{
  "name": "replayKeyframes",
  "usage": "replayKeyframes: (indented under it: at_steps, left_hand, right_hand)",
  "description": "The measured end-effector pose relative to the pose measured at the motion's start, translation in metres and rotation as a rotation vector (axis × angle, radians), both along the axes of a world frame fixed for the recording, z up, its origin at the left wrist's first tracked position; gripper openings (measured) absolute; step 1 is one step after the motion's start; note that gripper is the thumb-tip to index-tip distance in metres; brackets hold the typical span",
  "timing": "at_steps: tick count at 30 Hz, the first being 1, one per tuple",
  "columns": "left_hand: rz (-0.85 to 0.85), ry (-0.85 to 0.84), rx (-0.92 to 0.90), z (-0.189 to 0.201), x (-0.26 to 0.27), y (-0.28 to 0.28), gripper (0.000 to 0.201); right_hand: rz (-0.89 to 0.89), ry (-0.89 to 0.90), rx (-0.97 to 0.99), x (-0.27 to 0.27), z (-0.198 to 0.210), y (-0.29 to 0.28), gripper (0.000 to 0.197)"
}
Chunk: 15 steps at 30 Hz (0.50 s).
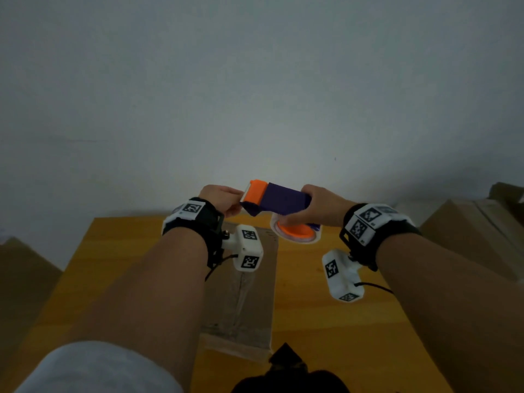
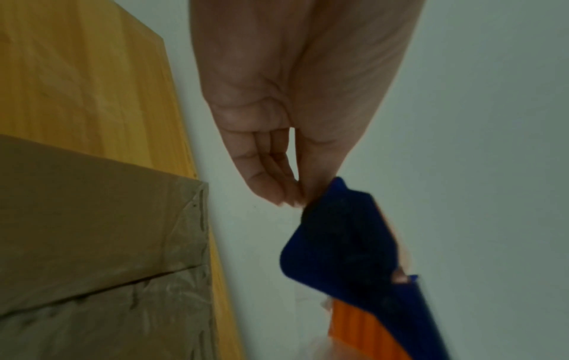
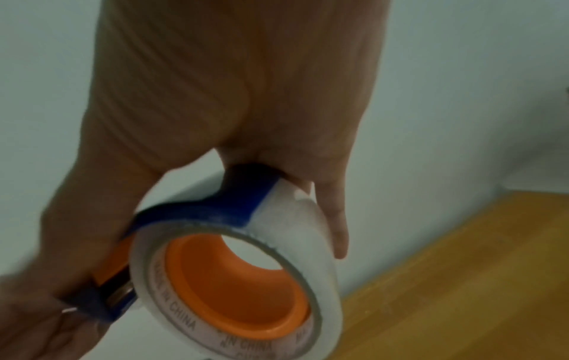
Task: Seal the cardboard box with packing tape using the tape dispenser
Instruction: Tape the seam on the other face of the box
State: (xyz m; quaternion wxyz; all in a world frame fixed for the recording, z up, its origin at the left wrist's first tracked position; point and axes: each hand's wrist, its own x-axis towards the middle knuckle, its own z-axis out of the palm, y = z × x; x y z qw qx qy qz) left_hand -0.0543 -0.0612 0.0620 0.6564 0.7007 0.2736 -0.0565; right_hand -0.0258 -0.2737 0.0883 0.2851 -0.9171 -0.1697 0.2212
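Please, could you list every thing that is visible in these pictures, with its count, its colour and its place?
tape dispenser: one, blue and orange, held up in the air over the far edge of the table, between both hands.
tape roll: one, clear white with an orange core, mounted on the dispenser.
cardboard box: one, brown, lying on the table below the left forearm; its top seam already looks taped.
table: one, yellow wood, against the wall.
other boxes: brown, at the right edge; one more at the left edge.
wall: pale grey, behind the table.
left hand: pinches at the dispenser's orange front end.
right hand: grips the dispenser body.
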Motion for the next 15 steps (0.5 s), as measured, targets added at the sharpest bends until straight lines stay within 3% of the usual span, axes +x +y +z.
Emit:
replayKeyframes:
  at_steps: [6,8,15]
  left_hand:
    - [-0.037,0.078,0.054,-0.012,-0.007,0.005,0.012]
    - [-0.036,0.067,0.082,-0.016,-0.007,0.005,0.004]
    - [0.006,0.052,0.284,-0.018,-0.009,0.009,0.022]
  right_hand:
    - [0.114,-0.137,-0.202,-0.003,0.005,0.004,0.052]
    - [0.129,-0.158,-0.237,-0.005,0.004,0.002,0.049]
    - [0.139,-0.167,-0.284,-0.011,-0.002,-0.007,0.049]
